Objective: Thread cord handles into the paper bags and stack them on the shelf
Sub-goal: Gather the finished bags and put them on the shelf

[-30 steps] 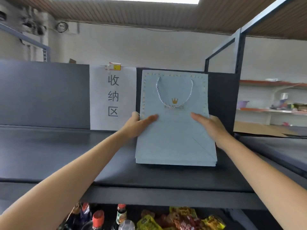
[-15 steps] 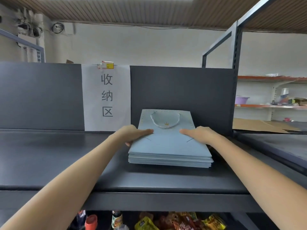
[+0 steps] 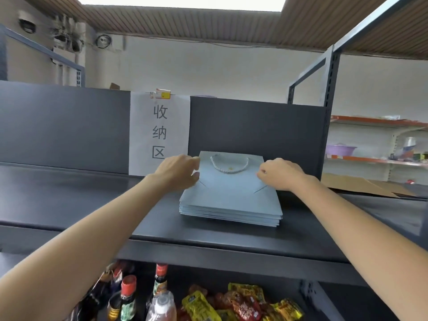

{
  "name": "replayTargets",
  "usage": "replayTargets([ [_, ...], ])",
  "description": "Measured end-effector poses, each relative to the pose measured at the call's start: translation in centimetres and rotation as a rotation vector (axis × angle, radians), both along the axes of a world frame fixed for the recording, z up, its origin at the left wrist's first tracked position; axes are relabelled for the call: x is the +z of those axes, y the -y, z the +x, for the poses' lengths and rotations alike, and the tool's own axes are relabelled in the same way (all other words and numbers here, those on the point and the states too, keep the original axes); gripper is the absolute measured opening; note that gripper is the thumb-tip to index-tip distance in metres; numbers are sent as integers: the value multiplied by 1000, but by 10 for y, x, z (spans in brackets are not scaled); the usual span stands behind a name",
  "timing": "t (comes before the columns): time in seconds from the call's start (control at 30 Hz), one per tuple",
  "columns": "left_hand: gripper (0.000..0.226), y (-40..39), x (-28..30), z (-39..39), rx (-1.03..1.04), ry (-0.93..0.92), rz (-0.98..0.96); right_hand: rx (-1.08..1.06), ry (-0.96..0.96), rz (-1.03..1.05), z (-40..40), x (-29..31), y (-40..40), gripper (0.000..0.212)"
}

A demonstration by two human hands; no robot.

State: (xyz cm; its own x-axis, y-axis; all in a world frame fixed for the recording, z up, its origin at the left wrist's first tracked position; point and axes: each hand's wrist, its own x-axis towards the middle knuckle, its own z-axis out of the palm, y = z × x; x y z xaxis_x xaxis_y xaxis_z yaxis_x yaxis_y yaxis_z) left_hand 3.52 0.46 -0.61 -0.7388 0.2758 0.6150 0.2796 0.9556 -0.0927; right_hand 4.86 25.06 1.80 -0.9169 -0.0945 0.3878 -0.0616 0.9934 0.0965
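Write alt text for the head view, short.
Both hands, left hand and right hand, touch the side edges of the top pale blue paper bag, which lies flat on a stack on the dark shelf, its cord handle on top.

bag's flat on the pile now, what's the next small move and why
Probably let go and draw both hands back. The top bag lies flat on the stack on the shelf, cord handle threaded, while the left hand and right hand grip its side edges.

Dark shelf (image 3: 92, 205), bags on it.
I see one stack of bags (image 3: 231, 205) lying flat near its back panel.
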Motion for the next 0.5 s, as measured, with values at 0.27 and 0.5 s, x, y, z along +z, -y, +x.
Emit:
replayTargets([
  [0.27,23,30,-24,108,-177,-131,126,441,-417,-133,98,-45,44,27],
  [0.5,30,105,-126,212,19,-103,194,936,-356,-341,142,-147,123,25],
])
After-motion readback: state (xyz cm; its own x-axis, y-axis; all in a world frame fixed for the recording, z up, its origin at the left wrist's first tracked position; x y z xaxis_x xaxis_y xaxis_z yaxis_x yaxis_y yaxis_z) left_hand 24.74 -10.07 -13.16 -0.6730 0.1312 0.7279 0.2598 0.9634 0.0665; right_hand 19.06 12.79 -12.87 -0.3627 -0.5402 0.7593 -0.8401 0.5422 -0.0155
